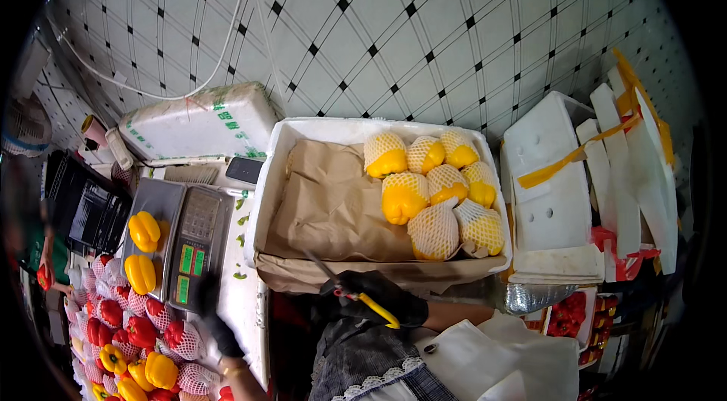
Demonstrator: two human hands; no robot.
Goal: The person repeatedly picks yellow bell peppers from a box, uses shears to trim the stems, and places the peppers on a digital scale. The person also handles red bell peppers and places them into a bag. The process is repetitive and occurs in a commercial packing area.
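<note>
My right hand (392,293), in a black glove, grips a pair of yellow-handled snips (377,310) at the front edge of a white foam box (379,127). The blades point up and left. My left hand (213,316), also black-gloved, is blurred beside the front right corner of a digital scale (196,219); its fingers cannot be made out. Two bare yellow bell peppers (144,232) lie on the scale's metal plate. Inside the box, brown paper (335,196) lines the left part, and several yellow peppers in white foam nets (404,196) fill the right.
Red and yellow peppers (141,333), many netted, are heaped at lower left. Green stem bits (239,239) and a phone (244,170) lie by the scale. A closed foam box (199,122) stands behind; foam boxes (548,174) stand right. Another person's hand (45,264) holds a red pepper.
</note>
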